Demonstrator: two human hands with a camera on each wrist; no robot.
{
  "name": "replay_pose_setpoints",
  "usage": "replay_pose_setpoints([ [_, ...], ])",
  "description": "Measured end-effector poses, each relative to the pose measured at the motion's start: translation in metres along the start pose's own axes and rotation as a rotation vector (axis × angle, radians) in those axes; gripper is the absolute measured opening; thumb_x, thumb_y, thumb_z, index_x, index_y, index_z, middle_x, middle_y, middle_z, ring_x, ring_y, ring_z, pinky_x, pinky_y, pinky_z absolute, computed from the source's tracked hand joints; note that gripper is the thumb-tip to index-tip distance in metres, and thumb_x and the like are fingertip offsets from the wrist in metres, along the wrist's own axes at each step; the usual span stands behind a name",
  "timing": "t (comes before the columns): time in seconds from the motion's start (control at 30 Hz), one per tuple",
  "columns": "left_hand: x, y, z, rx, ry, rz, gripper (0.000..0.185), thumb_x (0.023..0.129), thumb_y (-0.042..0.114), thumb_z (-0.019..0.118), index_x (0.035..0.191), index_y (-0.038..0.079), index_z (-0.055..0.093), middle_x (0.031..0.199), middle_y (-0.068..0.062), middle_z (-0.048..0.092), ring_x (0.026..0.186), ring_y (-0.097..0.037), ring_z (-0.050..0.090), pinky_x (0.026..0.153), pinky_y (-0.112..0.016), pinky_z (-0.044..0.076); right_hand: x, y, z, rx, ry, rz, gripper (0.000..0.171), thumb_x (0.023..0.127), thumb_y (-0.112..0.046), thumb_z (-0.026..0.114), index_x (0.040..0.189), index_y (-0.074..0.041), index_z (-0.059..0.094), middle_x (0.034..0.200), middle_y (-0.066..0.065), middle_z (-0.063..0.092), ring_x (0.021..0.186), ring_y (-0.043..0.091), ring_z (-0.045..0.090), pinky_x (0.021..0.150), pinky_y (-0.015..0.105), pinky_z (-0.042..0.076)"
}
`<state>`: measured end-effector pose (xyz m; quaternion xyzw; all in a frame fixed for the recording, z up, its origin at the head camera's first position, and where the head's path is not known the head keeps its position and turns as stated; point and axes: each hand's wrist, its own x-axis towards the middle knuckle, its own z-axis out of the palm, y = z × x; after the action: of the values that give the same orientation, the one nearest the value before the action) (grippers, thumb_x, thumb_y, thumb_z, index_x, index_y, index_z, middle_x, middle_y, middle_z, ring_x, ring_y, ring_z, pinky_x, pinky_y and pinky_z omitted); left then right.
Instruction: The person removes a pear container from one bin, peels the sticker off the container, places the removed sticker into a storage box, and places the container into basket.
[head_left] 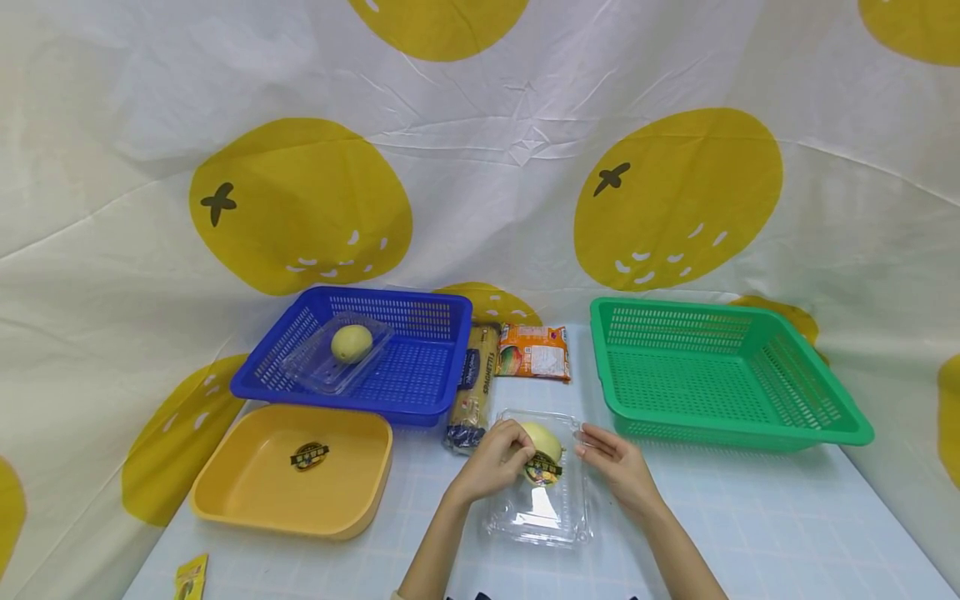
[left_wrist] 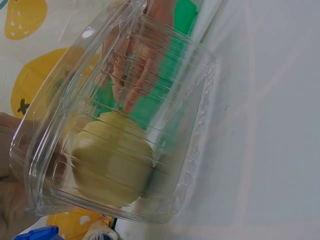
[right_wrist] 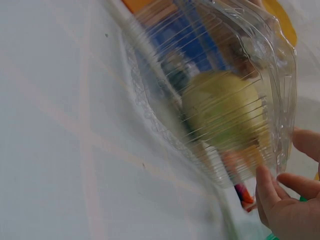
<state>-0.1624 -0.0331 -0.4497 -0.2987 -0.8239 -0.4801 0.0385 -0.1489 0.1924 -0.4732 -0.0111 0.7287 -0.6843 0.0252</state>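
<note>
A clear plastic clamshell box lies closed on the table, with a pale yellow melon inside toward its far end. Over the lid, my left hand pinches the edge of a round black-and-gold sticker between thumb and forefinger. My right hand rests its fairly straight fingertips along the box's right rim, and the right wrist view shows these fingers at the box's corner. In the left wrist view the clear side of the box hides part of both hands.
An orange tray with another sticker stands at left. Behind it, a blue basket holds a clear box with a melon. Spaghetti and an orange packet lie behind the box; a green basket is at right.
</note>
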Motion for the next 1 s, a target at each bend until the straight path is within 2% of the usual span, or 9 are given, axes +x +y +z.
replay_pose_setpoints([
  [1.0,-0.0003,0.0002,-0.0007,-0.019,0.008,-0.006,0.005,0.086,0.004,0.06,0.081,0.005,0.059,0.082,-0.001,0.055,0.081,-0.01,0.046,0.077,-0.024,0.042,-0.0012,-0.0042,0.0,0.004,-0.006,0.017,0.053,0.086,-0.002,0.064,0.132,0.013,0.042,0.13,0.03,0.049,0.097,-0.002,0.059,0.086,0.016,0.047],
])
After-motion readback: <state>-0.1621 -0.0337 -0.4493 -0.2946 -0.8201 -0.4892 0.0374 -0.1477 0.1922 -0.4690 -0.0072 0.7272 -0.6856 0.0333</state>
